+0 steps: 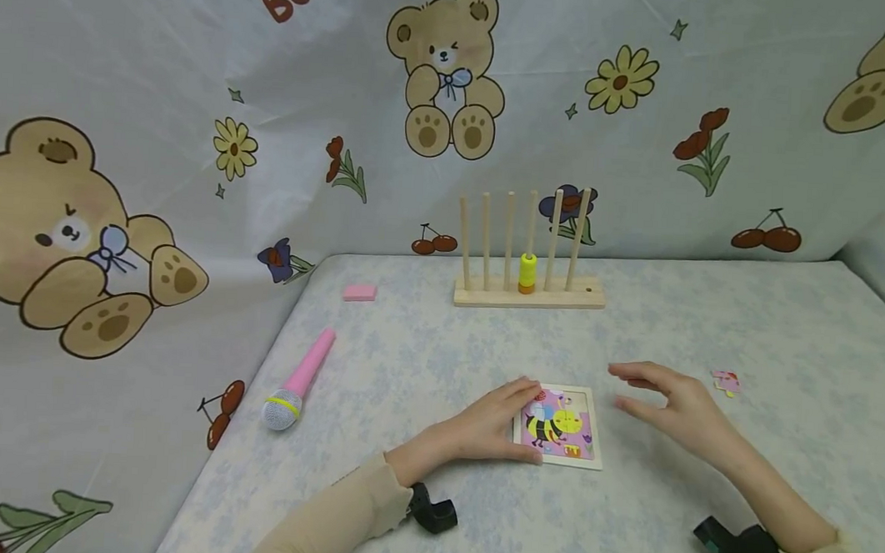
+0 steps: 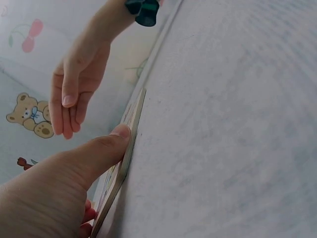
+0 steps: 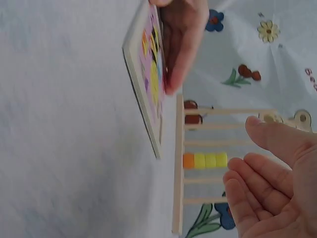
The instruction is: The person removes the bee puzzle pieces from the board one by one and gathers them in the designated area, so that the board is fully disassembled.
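A square bee jigsaw puzzle (image 1: 579, 451) in a pale wooden frame is on the table, with bare wood showing at its far right corner. My left hand (image 1: 491, 425) grips its left side, thumb at the near edge and fingers at the far edge. In the left wrist view the thumb (image 2: 106, 148) presses against the frame's rim. Right of the puzzle, my right hand (image 1: 679, 406) is held apart from it, fingers extended and holding nothing. Beyond that hand lie loose pink puzzle pieces (image 1: 726, 381).
A wooden peg rack (image 1: 486, 298) stands at the back, with yellow and orange beads (image 1: 528, 273) on one peg. On the left lie a pink toy microphone (image 1: 305, 374) and a pink block (image 1: 360, 292). A bear-print cloth (image 1: 295, 77) hangs behind the table.
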Action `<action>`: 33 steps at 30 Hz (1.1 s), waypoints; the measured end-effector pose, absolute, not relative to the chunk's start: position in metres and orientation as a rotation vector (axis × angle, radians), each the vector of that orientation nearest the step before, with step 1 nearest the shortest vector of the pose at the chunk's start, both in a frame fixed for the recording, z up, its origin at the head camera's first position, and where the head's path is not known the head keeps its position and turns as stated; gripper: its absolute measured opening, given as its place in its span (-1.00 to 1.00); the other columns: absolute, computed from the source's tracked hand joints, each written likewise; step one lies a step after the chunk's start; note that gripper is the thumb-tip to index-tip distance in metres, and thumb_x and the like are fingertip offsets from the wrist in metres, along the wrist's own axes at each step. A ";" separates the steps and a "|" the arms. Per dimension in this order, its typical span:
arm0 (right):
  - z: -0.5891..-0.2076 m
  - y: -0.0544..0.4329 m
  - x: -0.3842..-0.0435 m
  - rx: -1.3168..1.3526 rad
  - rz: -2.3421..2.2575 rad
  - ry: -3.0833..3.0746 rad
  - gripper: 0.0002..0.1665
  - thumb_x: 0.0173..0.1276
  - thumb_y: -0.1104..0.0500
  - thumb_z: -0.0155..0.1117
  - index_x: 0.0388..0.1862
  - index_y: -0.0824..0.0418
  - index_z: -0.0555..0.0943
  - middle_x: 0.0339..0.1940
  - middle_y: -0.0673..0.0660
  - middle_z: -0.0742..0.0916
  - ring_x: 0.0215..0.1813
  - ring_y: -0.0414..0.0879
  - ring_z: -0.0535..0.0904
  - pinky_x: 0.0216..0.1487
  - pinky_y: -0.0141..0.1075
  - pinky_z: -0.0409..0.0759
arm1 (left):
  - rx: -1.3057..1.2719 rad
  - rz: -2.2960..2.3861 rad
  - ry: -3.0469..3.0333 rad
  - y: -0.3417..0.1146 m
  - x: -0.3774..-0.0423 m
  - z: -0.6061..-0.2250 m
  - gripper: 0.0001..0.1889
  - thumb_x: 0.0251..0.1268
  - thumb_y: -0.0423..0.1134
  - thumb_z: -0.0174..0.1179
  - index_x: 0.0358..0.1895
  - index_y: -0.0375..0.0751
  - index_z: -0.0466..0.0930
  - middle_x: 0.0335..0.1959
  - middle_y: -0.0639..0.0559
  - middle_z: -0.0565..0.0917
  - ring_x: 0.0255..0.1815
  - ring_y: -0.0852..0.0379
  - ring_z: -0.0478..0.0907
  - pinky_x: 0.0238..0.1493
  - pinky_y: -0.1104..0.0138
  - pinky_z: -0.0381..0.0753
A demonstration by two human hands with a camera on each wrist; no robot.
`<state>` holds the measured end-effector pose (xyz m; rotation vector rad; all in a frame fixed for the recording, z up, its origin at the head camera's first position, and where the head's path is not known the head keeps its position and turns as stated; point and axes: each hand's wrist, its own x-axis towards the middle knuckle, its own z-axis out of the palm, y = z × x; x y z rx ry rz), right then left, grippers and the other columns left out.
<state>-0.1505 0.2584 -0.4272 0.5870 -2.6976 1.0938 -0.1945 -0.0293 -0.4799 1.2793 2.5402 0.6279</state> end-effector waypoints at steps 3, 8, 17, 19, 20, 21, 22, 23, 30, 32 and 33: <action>-0.434 0.242 -0.147 0.622 1.156 -2.717 -0.51 0.21 0.12 0.40 0.11 0.24 0.58 0.04 0.07 0.65 0.01 0.08 0.59 -0.04 0.02 0.54 | 1.278 0.624 2.543 -0.029 -0.195 -0.479 0.01 0.11 0.26 0.22 0.49 -0.22 -0.02 0.50 -0.01 0.01 0.48 0.19 -0.18 0.39 0.35 -0.09; -0.445 0.230 -0.144 0.646 1.216 -2.740 -0.52 0.21 0.11 0.40 0.09 0.24 0.59 0.05 0.07 0.65 0.02 0.08 0.57 -0.02 0.06 0.53 | 1.293 0.623 2.547 -0.029 -0.196 -0.480 0.00 0.12 0.26 0.21 0.49 -0.22 -0.03 0.50 -0.02 0.01 0.48 0.17 -0.18 0.39 0.33 -0.09; -0.465 0.234 -0.146 0.620 1.163 -2.762 -0.56 0.21 0.08 0.40 0.06 0.18 0.62 0.04 0.08 0.65 0.08 0.07 0.54 0.01 0.03 0.51 | 1.304 0.632 2.536 -0.027 -0.197 -0.480 0.01 0.12 0.26 0.22 0.49 -0.22 -0.04 0.50 -0.04 0.01 0.49 0.17 -0.18 0.39 0.34 -0.09; -0.470 0.236 -0.147 0.646 1.117 -2.742 -0.56 0.18 0.10 0.42 0.04 0.17 0.64 0.02 0.05 0.66 0.07 0.02 0.54 0.02 -0.08 0.51 | 1.301 0.628 2.538 -0.027 -0.197 -0.480 0.01 0.12 0.26 0.22 0.49 -0.23 -0.04 0.50 -0.04 0.01 0.49 0.17 -0.18 0.39 0.34 -0.09; -0.472 0.237 -0.148 0.665 1.096 -2.729 -0.57 0.16 0.11 0.44 0.03 0.16 0.64 0.01 0.03 0.67 0.06 -0.01 0.54 0.02 -0.13 0.51 | 1.301 0.625 2.539 -0.027 -0.197 -0.479 0.01 0.12 0.26 0.22 0.49 -0.23 -0.04 0.50 -0.04 0.01 0.49 0.17 -0.18 0.39 0.34 -0.10; -0.475 0.238 -0.148 0.685 1.067 -2.715 -0.56 0.15 0.12 0.45 0.03 0.16 0.65 -0.01 0.01 0.67 0.05 -0.03 0.54 0.01 -0.18 0.51 | 1.300 0.624 2.542 -0.027 -0.197 -0.479 0.01 0.12 0.26 0.22 0.49 -0.23 -0.04 0.50 -0.04 0.01 0.49 0.17 -0.18 0.39 0.34 -0.10; -0.476 0.238 -0.148 0.707 1.046 -2.697 -0.56 0.12 0.14 0.47 0.01 0.16 0.65 -0.02 0.00 0.67 0.04 -0.06 0.53 0.00 -0.22 0.51 | 1.296 0.623 2.542 -0.027 -0.196 -0.479 0.01 0.12 0.26 0.22 0.49 -0.23 -0.04 0.50 -0.04 0.01 0.49 0.17 -0.18 0.39 0.34 -0.10; -0.478 0.239 -0.148 0.727 1.027 -2.684 -0.56 0.10 0.16 0.48 0.01 0.15 0.66 -0.03 -0.01 0.68 0.03 -0.08 0.53 -0.01 -0.25 0.51 | 1.291 0.622 2.540 -0.027 -0.196 -0.480 0.02 0.11 0.26 0.22 0.49 -0.23 -0.04 0.50 -0.04 0.00 0.49 0.17 -0.19 0.39 0.34 -0.10; -0.481 0.236 -0.147 0.813 0.959 -2.608 -0.55 0.05 0.23 0.51 -0.02 0.12 0.67 -0.07 -0.03 0.67 -0.02 -0.08 0.53 -0.05 -0.21 0.53 | 1.269 0.610 2.545 -0.028 -0.195 -0.480 0.02 0.12 0.28 0.21 0.50 -0.22 -0.05 0.50 -0.03 -0.02 0.49 0.17 -0.19 0.39 0.34 -0.09; -0.480 0.236 -0.147 0.822 0.959 -2.603 -0.56 0.05 0.23 0.50 -0.03 0.12 0.67 -0.08 -0.04 0.66 -0.02 -0.08 0.53 -0.04 -0.21 0.52 | 1.266 0.617 2.547 -0.028 -0.194 -0.481 0.02 0.12 0.28 0.21 0.50 -0.22 -0.05 0.50 -0.04 -0.02 0.49 0.17 -0.19 0.39 0.33 -0.08; -0.480 0.235 -0.146 0.824 0.961 -2.604 -0.56 0.05 0.23 0.50 -0.03 0.11 0.67 -0.09 -0.04 0.66 -0.03 -0.09 0.53 -0.05 -0.22 0.53 | 1.264 0.623 2.544 -0.028 -0.194 -0.481 0.02 0.11 0.27 0.21 0.50 -0.23 -0.05 0.50 -0.04 -0.02 0.48 0.17 -0.19 0.39 0.33 -0.08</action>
